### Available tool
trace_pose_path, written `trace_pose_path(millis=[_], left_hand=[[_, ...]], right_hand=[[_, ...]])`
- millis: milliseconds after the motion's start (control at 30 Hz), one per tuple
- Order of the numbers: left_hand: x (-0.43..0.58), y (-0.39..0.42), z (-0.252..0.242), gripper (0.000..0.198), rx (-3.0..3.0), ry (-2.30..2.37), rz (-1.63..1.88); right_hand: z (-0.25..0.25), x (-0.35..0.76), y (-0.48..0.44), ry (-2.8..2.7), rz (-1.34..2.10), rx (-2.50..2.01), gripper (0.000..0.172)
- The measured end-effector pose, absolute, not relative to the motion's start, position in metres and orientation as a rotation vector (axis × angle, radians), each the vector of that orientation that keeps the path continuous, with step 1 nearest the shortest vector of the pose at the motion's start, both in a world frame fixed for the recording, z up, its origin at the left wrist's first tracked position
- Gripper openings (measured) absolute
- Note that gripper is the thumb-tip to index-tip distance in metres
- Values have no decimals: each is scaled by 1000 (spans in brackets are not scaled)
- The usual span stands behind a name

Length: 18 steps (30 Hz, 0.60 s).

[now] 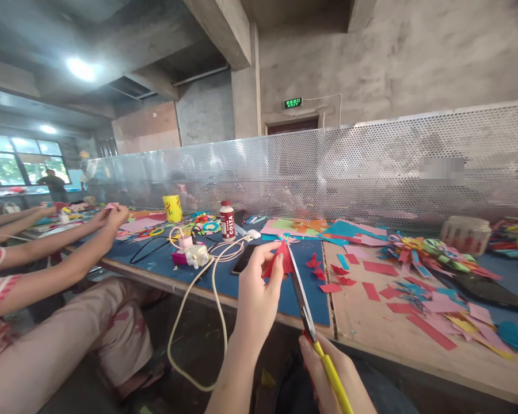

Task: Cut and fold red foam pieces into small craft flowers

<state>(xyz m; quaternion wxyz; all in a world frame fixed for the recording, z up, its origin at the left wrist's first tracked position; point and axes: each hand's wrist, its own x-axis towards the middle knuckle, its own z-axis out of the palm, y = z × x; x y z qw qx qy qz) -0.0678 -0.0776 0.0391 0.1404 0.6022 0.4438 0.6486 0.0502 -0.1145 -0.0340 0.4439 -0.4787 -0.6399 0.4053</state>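
Between the thumb and fingers of my left hand (259, 282) is a folded piece of red paper (286, 261), held up over the table's front edge. My right hand (334, 374) grips a pair of scissors (304, 302) with yellow on the handle, its blades pointing up and away from me. The blade tips lie right beside the red paper; whether they touch it I cannot tell. Just right of the paper, several small folded red pieces (315, 261) rest on the blue table mat (313, 302). Part of the scissor handle is hidden by my fingers.
Cut paper strips (431, 330) and a bunch of paper flowers (418, 250) spread to the right, near a dark phone (492, 290). A brown bottle (227, 221), a yellow can (172, 208) and a power strip with cable (196, 256) stand left. Another person's hands (116, 214) work farther left.
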Motion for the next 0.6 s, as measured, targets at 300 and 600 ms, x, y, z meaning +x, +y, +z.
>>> trace_pose_path(millis=[300, 600], left_hand=[[-68, -77, 38, 23, 1737, 1263, 1866], [-66, -77, 37, 23, 1742, 1238, 1874]], right_hand=[[-33, 50, -116, -1571, 964, -1179, 44], [-36, 52, -113, -1602, 940, -1187, 45]])
